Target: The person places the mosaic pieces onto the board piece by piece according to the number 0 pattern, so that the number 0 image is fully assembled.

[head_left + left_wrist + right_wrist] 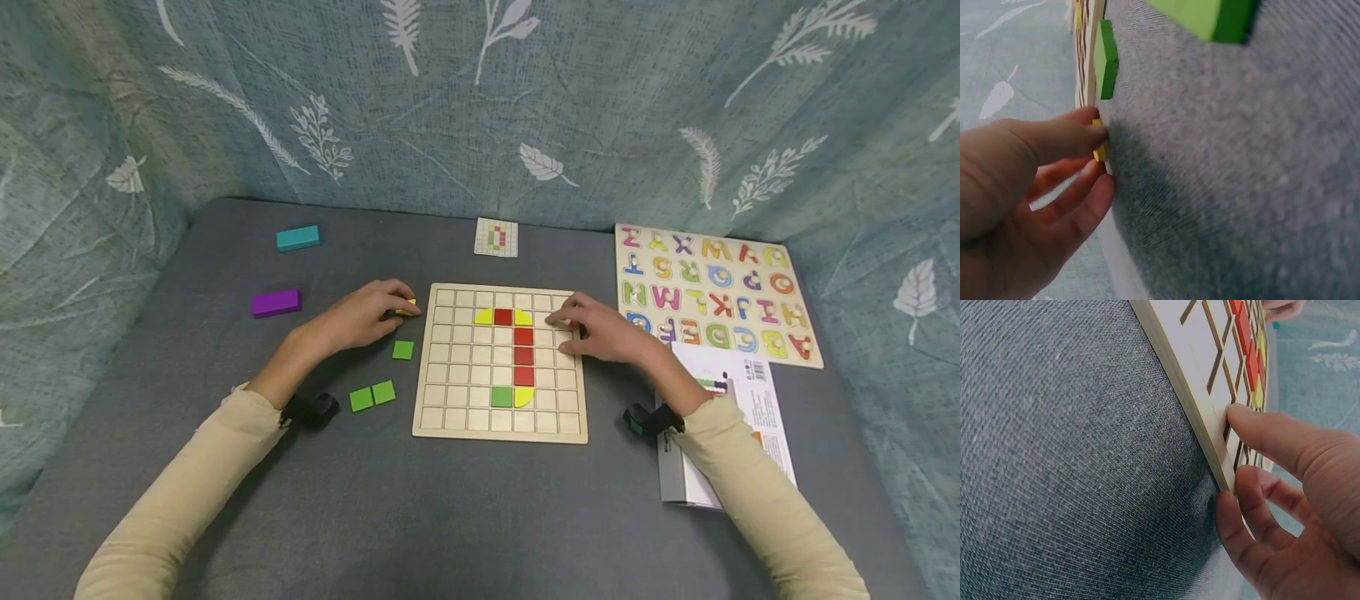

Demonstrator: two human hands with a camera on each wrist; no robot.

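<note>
My left hand (363, 315) is at the left of the wooden grid board (459, 375), pinching a small yellow piece (1100, 150) between thumb and fingers, low over the table. A green square tile (402, 350) lies just below that hand, and two more green tiles (372, 396) sit nearer to me. My right hand (600, 329) rests its fingertips on the board's right side, fingers loosely bent and holding nothing. On the board, several red squares (522, 356), rounded yellow pieces (483, 317) and one green square (502, 396) form a hook-like figure.
A small pattern card (496, 237) lies behind the board. At the left are a teal block (297, 238) and a purple block (276, 303). An alphabet puzzle board (712, 292) lies at the right, with a white box (765, 417) partly under my right forearm.
</note>
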